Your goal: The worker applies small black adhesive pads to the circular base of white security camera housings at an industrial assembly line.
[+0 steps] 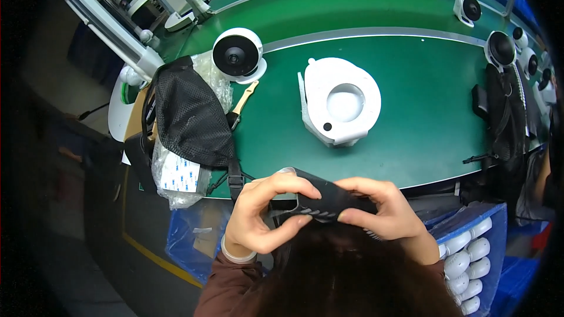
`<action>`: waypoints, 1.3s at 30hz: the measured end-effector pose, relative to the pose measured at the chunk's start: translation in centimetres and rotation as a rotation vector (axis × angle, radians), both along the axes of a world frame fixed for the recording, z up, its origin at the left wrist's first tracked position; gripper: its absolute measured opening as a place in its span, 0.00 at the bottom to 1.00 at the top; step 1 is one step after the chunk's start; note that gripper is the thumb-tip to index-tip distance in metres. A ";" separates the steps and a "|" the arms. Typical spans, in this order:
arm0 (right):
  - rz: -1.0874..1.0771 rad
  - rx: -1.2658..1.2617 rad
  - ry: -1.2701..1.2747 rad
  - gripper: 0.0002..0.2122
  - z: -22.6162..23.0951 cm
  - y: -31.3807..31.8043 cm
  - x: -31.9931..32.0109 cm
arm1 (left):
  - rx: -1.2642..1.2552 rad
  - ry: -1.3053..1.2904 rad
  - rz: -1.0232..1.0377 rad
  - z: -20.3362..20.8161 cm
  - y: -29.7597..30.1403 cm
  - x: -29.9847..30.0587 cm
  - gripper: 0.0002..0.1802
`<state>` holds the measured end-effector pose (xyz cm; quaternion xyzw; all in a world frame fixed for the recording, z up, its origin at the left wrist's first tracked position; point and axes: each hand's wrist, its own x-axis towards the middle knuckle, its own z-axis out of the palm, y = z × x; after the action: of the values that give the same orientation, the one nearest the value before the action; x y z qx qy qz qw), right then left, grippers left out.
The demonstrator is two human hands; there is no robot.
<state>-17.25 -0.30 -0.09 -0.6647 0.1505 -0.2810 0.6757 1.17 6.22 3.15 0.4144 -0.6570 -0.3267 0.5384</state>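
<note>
In front of my chest, at the near edge of the green workbench (411, 135), both hands grip a black piece with a pale edge and grey slanted marks (326, 196). My left hand (257, 211) pinches its left end between thumb and fingers. At the other end, my right hand (389, 208) holds it the same way. What kind of thing it is I cannot make out, and dark hair covers the space below it. Beyond the hands lies a white rounded holder with a circular opening (367, 91).
A white camera with a black round front (236, 56) stands at the back left, by a brush (245, 103) and a black mesh bag (191, 111). More cameras (501, 49) line the right side. White domed parts (470, 252) fill a blue bin (498, 238) at lower right.
</note>
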 end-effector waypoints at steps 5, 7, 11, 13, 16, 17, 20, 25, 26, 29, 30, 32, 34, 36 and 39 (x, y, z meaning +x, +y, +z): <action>-0.305 -0.465 0.124 0.15 0.8 0.1 -0.2 | 0.001 -0.001 0.126 -0.1 -0.1 -0.6 0.19; -0.360 -0.499 0.122 0.15 1.1 0.5 0.0 | 0.122 0.169 0.178 -0.3 0.3 -1.2 0.21; -0.529 -0.656 0.141 0.14 0.2 1.1 0.0 | 0.138 0.093 0.124 -1.1 -0.4 -0.2 0.23; -0.528 -0.647 0.140 0.14 0.0 1.0 0.2 | 0.115 0.245 0.149 -0.5 -0.6 -1.0 0.18; -0.532 -0.693 0.133 0.16 0.3 1.2 0.4 | 0.065 0.141 0.189 -0.2 -0.2 -0.8 0.17; -0.574 -0.620 0.061 0.17 0.3 1.3 0.7 | 0.041 0.027 0.186 -0.2 -0.4 -0.6 0.18; -0.557 -0.551 -0.031 0.19 0.0 1.1 0.7 | 0.052 -0.058 0.113 1.4 -0.8 -1.2 0.20; -0.349 -0.550 0.082 0.17 0.2 0.6 -0.1 | 0.041 -0.111 0.104 0.6 -0.5 -0.8 0.13; -0.320 -0.525 0.094 0.16 0.3 0.3 -0.2 | 0.074 -0.037 0.145 0.5 -0.5 -1.0 0.12; -0.297 -0.477 0.089 0.12 0.5 -0.3 0.1 | 0.053 -0.034 0.244 0.1 -0.6 -1.3 0.10; -0.309 -0.540 0.067 0.11 0.3 -0.6 0.3 | -0.004 -0.108 0.302 -0.1 -0.6 -1.4 0.08; -0.351 -0.589 0.069 0.07 0.3 -0.6 0.7 | -0.011 -0.232 0.419 -0.2 -0.4 -1.6 0.06; -0.345 -0.548 0.070 0.07 -0.1 -0.5 0.8 | -0.046 -0.351 0.435 0.0 -0.3 -1.2 0.07; -0.339 -0.477 0.088 0.05 -0.3 -0.4 1.0 | -0.078 -0.468 0.452 -0.3 -0.6 -0.9 0.08; -0.354 -0.415 0.052 0.04 -0.5 -0.5 1.3 | -0.044 -0.285 0.289 -0.5 -1.7 -1.2 0.09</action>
<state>-15.97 -0.78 -0.60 -0.7592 0.2206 -0.4025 0.4614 -0.06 4.50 2.70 0.5345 -0.6673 -0.1696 0.4902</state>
